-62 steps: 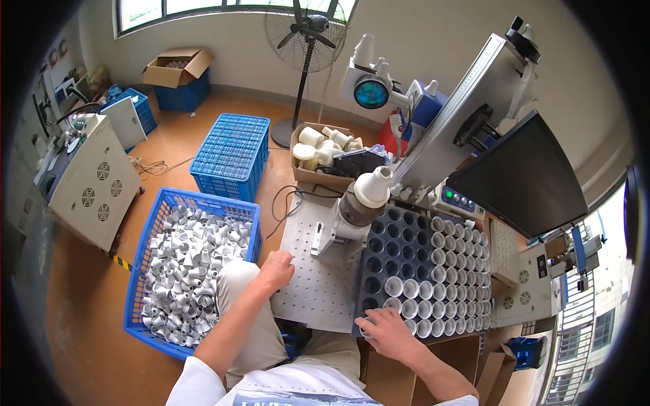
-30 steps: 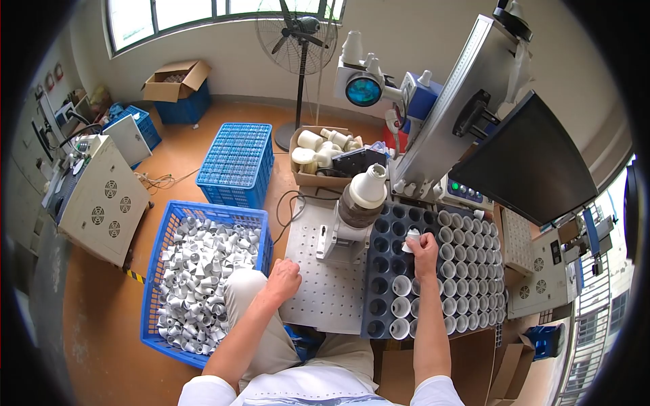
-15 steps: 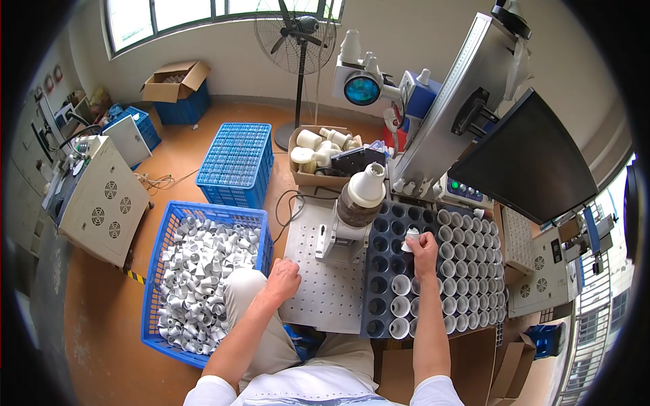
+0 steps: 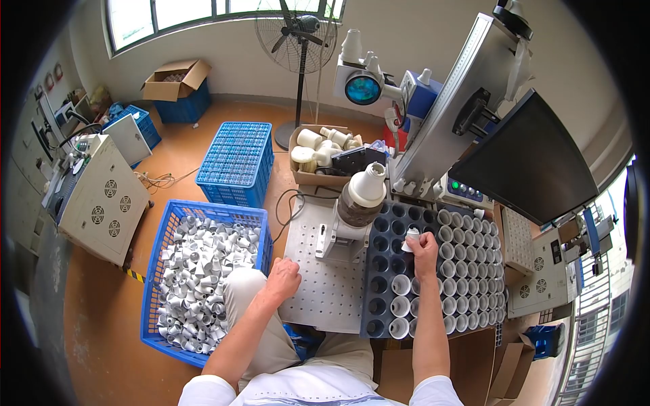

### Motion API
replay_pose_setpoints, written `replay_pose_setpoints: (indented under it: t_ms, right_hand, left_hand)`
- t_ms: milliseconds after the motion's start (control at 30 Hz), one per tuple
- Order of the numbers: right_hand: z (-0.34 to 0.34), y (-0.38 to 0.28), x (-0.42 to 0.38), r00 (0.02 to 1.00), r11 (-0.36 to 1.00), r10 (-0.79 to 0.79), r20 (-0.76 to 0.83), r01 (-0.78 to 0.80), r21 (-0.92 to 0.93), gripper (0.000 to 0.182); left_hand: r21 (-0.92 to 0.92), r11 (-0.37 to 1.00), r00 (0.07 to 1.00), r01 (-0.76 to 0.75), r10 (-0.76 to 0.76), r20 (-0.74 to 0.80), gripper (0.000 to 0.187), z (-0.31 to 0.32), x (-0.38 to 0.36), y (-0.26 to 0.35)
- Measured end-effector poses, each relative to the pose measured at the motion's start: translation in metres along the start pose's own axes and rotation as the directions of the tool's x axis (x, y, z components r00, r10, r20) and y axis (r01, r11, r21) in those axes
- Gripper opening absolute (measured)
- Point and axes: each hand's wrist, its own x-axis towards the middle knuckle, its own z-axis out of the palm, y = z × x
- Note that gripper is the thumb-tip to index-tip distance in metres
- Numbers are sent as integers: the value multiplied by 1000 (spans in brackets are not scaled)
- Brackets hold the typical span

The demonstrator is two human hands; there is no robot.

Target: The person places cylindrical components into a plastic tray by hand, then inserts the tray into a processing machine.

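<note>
My right hand (image 4: 424, 252) pinches a small white cone-shaped plastic part (image 4: 409, 239) over the black tray (image 4: 388, 208). The tray has rows of round holes. White cups (image 4: 448, 269), open end up, sit in many of its holes on the right, and a few more (image 4: 399, 306) stand in the near left holes. My left hand (image 4: 283, 277) rests with curled fingers at the left edge of the perforated metal plate (image 4: 318, 298), and no object shows in it. Behind the plate's middle stands a fixture with a white cone (image 4: 367, 184) on top.
At my left stands a blue crate (image 4: 150, 298) heaped with loose white cone parts (image 4: 196, 284). Beyond are another blue crate (image 4: 233, 159) and a cardboard box of white pieces (image 4: 315, 177). A lens head (image 4: 362, 89), a metal column (image 4: 443, 101) and a monitor (image 4: 531, 159) overhang the right side.
</note>
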Motion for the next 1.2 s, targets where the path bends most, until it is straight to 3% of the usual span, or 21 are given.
replay_pose_setpoints:
  t_ms: [233,333,433,533,600,667,733,767,800,867,933,1000,1067,1133,1167,1200]
  right_hand:
    - [0,0,0,1000,999,12,4,-12,33,33]
    - [-1,0,0,1000,1000,8,11,-8,16,33]
    - [-1,-2,-1,1000,1000,7,11,-7,26,34]
    - [-4,1,1,1000,999,-13,9,13,-47,34]
    - [-3,6,3,1000,1000,7,15,-7,-3,32]
    - [-5,2,5,997,995,81,5,-81,54,31]
    - [1,-14,10,980,971,201,-6,-199,130,32]
    - [4,-29,13,977,973,212,-6,-210,96,29]
    - [10,-48,18,989,985,147,4,-147,95,29]
    - [29,-92,27,999,995,25,28,-27,94,28]
    - [67,-141,28,975,939,-214,52,191,285,28]
    - [102,-186,20,944,913,-322,76,288,288,28]
    - [127,-183,23,910,896,-385,154,329,298,31]
    - [145,-179,12,844,853,-487,225,515,-88,32]
    - [148,-171,8,909,910,-362,207,393,-134,34]
    - [150,-163,10,892,901,-410,190,429,-70,34]
  left_hand:
    - [4,1000,1000,0,0,21,11,1,0,-2]
    - [15,999,996,-28,29,-85,10,4,0,-2]
    - [-56,996,997,64,-67,-44,14,7,2,-6]
    - [-260,946,970,191,-223,-96,15,4,18,-14]
    - [-369,921,945,122,-221,-241,22,-28,43,-2]
    - [-457,888,894,-61,-155,-420,25,-66,81,16]
    - [-550,835,871,26,-289,-397,26,-108,121,57]
    - [-526,840,841,-136,-183,-509,27,-118,142,72]
    - [-482,826,785,-293,-81,-614,29,-125,162,88]
    - [-176,917,699,-357,138,-702,28,-136,191,123]
    - [-122,905,694,-407,220,-686,26,-127,212,144]
    - [-342,845,787,-411,141,-600,26,-137,211,152]
    - [-755,605,943,-253,-22,-333,25,-185,180,153]
    - [-582,763,857,-282,-72,-510,23,-211,140,125]
    - [-534,800,833,-275,-79,-547,24,-212,124,86]
    - [-535,813,795,-230,-160,-585,23,-211,104,52]
